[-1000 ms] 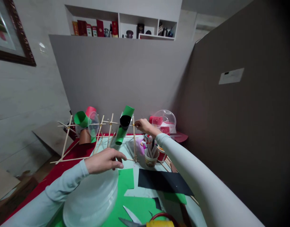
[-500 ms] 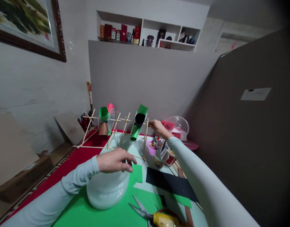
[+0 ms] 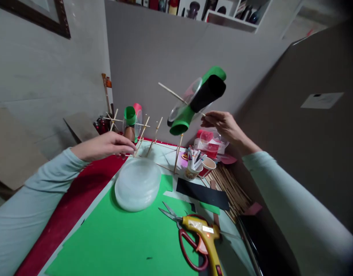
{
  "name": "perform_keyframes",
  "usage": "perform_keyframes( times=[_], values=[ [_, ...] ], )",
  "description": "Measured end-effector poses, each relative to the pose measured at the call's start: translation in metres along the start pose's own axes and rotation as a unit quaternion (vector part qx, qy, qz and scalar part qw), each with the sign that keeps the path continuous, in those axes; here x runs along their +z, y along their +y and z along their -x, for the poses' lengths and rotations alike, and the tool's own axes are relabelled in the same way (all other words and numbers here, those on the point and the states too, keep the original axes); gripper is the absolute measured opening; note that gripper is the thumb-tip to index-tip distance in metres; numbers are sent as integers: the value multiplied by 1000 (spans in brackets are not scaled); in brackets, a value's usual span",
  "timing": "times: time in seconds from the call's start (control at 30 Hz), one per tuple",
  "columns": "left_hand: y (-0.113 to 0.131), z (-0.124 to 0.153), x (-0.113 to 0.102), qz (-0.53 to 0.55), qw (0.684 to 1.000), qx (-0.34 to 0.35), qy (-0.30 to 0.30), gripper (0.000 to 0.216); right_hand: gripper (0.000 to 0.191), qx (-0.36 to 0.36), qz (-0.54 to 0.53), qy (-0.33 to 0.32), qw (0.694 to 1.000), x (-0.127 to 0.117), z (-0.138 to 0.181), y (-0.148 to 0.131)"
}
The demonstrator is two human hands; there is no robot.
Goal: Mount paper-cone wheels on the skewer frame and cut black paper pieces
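Observation:
My right hand (image 3: 224, 124) pinches one end of a thin wooden stick (image 3: 172, 92) that runs through a paddle wheel (image 3: 209, 92). The wheel has clear plastic discs with green and black rolled paper tubes between them, and hangs tilted above the table. My left hand (image 3: 105, 146) is open, palm down, its fingertips close to the stick frame (image 3: 142, 132); whether they touch it I cannot tell. A second wheel with green, pink and brown tubes (image 3: 129, 115) rests on that frame behind my left hand. A stack of translucent plastic lids (image 3: 137, 186) sits below.
On the green sheet (image 3: 121, 237) lie open-bladed scissors (image 3: 190, 245) and a yellow glue gun (image 3: 202, 230). Black paper strips (image 3: 203, 193), a cup of markers (image 3: 193, 168), a paper cup (image 3: 207, 165) and a bundle of sticks (image 3: 229, 188) are on the right. A grey panel (image 3: 153, 53) stands behind.
My right hand has lifted the green and black wheel off the frame, up and to the right. My left hand has moved left from over the lids. The view has tilted downward.

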State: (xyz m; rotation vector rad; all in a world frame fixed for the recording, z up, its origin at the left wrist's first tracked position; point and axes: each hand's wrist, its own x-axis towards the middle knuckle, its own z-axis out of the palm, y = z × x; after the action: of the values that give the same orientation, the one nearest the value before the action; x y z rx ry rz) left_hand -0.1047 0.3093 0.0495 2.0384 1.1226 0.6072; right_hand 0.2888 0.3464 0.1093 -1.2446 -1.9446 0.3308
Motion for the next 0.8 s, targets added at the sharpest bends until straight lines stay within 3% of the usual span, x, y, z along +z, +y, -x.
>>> perform_keyframes(
  times=[0.17, 0.33, 0.57, 0.8],
  values=[
    [-20, 19, -23, 30, 996, -59, 67, 28, 25, -24, 18, -98, 995, -1, 85, -54],
    [-32, 30, -19, 42, 994, -82, 61, 26, 30, -67, 36, -193, 978, 10, 154, -74],
    [-11, 25, 0, 46, 996, -73, 25, 30, 30, -16, -7, -231, 973, 28, 206, -64],
    [25, -32, 24, 89, 995, -41, -21, 39, 21, -9, 14, -225, 974, 44, 229, -62]
  ],
)
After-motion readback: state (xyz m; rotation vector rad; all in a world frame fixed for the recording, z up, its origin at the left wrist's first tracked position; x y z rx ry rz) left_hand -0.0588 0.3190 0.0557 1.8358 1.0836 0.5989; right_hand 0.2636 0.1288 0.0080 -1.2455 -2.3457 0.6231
